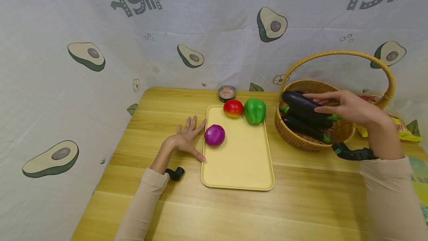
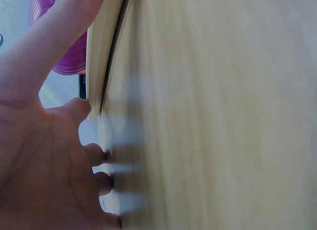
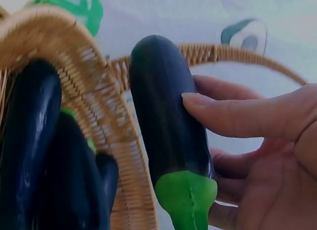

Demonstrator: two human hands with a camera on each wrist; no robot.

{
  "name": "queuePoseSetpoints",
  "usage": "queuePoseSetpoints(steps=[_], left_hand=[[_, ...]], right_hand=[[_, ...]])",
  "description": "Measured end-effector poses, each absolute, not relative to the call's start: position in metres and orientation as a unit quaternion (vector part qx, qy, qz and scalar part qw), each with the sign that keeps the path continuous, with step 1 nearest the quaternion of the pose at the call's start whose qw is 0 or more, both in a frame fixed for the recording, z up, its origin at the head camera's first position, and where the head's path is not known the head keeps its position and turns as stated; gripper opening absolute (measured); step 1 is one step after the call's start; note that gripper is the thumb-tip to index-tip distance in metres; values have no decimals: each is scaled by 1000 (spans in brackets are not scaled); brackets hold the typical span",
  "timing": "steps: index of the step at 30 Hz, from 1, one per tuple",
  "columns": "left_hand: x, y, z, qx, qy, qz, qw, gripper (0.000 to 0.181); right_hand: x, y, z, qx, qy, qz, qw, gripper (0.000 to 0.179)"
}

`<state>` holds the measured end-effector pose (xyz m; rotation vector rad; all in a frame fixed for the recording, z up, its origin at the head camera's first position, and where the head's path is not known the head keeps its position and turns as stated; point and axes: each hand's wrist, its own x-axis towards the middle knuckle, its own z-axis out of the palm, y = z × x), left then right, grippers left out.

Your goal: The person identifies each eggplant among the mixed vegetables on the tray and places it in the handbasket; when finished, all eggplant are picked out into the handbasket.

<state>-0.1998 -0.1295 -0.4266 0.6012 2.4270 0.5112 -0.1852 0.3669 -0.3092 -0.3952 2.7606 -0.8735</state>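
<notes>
The fingers (image 3: 223, 116) of the right hand (image 1: 351, 108) are curled round a dark purple eggplant (image 1: 305, 104), which is held lifted over the wicker basket (image 1: 302, 141), its green stem end pointing back toward the palm. In the right wrist view the thumb is seen pressed across the glossy skin while the other fingers wrap the far side. Further eggplants (image 1: 305, 127) are seen lying inside the basket, just below the one being held, with their green stems toward the near rim. The left hand (image 1: 187, 138) is laid flat on the wooden table (image 1: 150, 122), fingers spread and relaxed, nothing being gripped; its fingertips rest against the left edge of the pale yellow tray (image 1: 240, 159). On the tray a purple onion (image 1: 214, 135) is placed near that hand, and a red tomato (image 1: 233, 108) and a green pepper (image 1: 255, 111) are set side by side at the far end. A small round tin (image 1: 226, 93) is seen on the table just beyond the tray. A yellow packet (image 1: 404, 129) is partly hidden behind the right forearm.
</notes>
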Motion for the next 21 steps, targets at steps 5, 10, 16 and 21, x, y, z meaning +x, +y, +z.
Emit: queuePoseSetpoints(steps=[5,10,16,21], left_hand=[[-199,-130,-427,225,908,196,292,145],[-199,-130,-428,223,909,194,293,144],[-200,-130,-429,224,910,196,290,144],[-200,-130,-429,226,909,196,289,144]], right_hand=[[-191,381,-316,-129,935,-309,117,49],[-199,387,-322,-126,936,-309,115,47],[-214,390,-325,-120,942,-279,143,47],[-223,392,-328,-115,942,-272,160,46]])
